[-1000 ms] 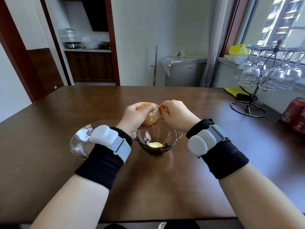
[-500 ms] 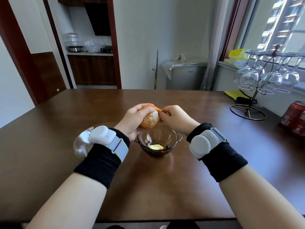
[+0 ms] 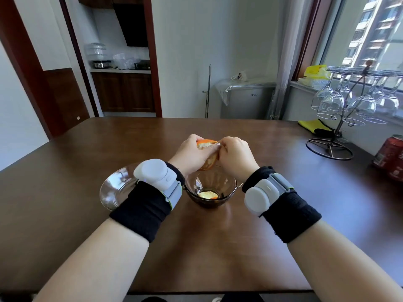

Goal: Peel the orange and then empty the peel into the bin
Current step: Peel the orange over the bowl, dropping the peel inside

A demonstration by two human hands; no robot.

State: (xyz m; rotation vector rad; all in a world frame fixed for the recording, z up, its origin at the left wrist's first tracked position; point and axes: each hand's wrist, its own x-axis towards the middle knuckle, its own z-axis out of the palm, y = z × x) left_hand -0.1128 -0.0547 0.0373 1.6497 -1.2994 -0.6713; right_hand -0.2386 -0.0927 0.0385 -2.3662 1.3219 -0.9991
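While my left hand (image 3: pixel 192 156) curls round the orange (image 3: pixel 207 153) and holds it above the small glass bowl (image 3: pixel 229 188), my right hand (image 3: pixel 236 154) pinches a flap of peel (image 3: pixel 207 142) at the top of the fruit, at about twelve o'clock on it. That flap shows bright orange outside and pale pith beneath. Most of the fruit is hidden by my fingers; a lower edge shows between my two hands, just over the bowl's rim.

Inside the bowl, at its bottom, lies one loose piece of peel (image 3: pixel 208 195), pith side up. At nine o'clock from the bowl, partly hidden by my left wrist, a clear glass plate (image 3: pixel 115 190) rests on the brown counter (image 3: pixel 218 247). The bowl's rim and the plate's rim look to be touching or nearly so, though my wristband covers the spot.

Both wrists carry black bands with pale grey devices strapped on.

Far off at two o'clock a wire rack (image 3: pixel 340 138) stands on the counter with wine glasses (image 3: pixel 331 105) hanging upside down from it. At three o'clock, at the counter's edge, stand red cans (image 3: pixel 390 154). A yellow and black cloth (image 3: pixel 314 127) lies behind the rack's base.
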